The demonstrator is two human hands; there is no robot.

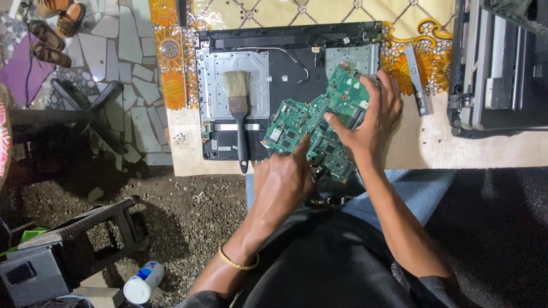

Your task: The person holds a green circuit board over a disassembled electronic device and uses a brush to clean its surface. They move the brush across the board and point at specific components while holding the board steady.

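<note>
Both hands gripped the green motherboard (319, 128): right hand (374, 117) clamped on its top edge, left hand (282, 179) w/ fingers together pressing its lower edge, above the opened laptop chassis (237, 85), paintbrush (238, 111) alongside.

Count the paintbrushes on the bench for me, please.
1: a paintbrush lying on the opened laptop chassis, left of the green circuit board. Others may be hidden.
</note>
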